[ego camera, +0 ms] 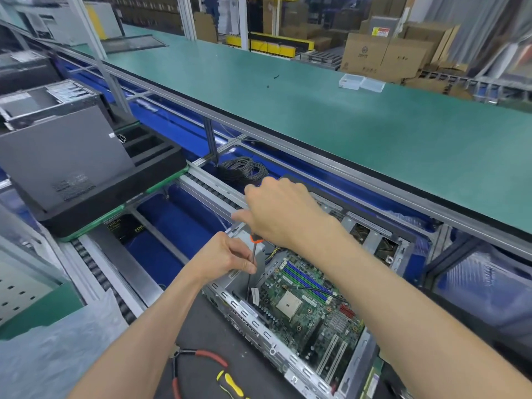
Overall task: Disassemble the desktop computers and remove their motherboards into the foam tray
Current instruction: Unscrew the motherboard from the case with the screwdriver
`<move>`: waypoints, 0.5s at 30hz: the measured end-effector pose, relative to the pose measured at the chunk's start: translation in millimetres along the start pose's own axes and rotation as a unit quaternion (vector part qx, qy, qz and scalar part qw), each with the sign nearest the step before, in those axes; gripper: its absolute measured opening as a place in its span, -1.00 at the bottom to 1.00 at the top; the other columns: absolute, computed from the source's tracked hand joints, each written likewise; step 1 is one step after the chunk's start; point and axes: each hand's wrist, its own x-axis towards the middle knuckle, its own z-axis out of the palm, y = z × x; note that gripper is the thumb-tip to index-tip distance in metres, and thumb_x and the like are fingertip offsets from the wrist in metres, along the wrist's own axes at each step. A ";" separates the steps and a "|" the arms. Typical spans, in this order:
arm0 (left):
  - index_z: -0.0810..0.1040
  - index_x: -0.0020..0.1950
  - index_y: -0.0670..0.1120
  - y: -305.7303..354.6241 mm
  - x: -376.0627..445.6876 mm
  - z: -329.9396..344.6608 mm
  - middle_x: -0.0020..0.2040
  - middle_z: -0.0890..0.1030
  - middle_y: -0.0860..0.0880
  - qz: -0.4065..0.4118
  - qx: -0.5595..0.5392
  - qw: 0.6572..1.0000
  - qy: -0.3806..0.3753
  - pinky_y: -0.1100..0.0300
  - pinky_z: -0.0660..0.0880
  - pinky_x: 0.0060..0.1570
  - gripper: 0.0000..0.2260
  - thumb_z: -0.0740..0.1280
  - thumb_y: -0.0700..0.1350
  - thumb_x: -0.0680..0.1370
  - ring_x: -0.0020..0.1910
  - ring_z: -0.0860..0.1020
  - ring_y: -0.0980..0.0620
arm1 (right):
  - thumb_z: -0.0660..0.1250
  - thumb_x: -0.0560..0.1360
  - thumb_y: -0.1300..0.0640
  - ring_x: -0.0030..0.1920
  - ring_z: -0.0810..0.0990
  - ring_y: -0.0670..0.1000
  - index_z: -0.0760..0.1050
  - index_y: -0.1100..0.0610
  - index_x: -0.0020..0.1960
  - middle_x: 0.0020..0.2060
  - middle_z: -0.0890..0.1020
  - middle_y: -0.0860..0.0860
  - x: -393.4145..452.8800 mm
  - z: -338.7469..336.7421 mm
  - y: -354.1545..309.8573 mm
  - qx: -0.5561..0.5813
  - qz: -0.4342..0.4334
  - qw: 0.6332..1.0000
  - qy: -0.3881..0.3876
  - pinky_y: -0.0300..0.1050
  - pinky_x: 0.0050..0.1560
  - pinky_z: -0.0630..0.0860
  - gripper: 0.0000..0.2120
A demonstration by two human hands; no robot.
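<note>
Long green bench [331,105], cardboard boxes [383,53] stacked behind

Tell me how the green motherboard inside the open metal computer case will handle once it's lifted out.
The green motherboard looks like a thin, flat, stiff panel, so it should lift rigid rather than sag. It is crowded with slots and small parts, so probably fragile; grip it by the edges. It sits low inside the metal computer case, so it may catch on the walls.

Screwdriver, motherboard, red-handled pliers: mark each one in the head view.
screwdriver [252,263], head view, on the dark shaft below the orange collar.
motherboard [309,309], head view, on the green board beside the CPU socket.
red-handled pliers [211,357], head view, on the upper red handle.
</note>
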 end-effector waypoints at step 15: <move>0.71 -0.31 -0.18 3.3 -1.2 0.7 -0.26 0.60 -0.29 -0.007 0.017 1.000 -0.007 0.09 0.35 -0.26 -0.88 0.62 -0.23 0.28 -0.34 0.43 -0.04 | 0.18 0.63 -0.15 -0.21 0.25 0.14 0.28 0.04 -0.09 -0.33 0.13 -0.04 1.1 -0.4 1.8 0.013 -0.012 1.000 -0.018 0.04 -0.20 0.20 -0.72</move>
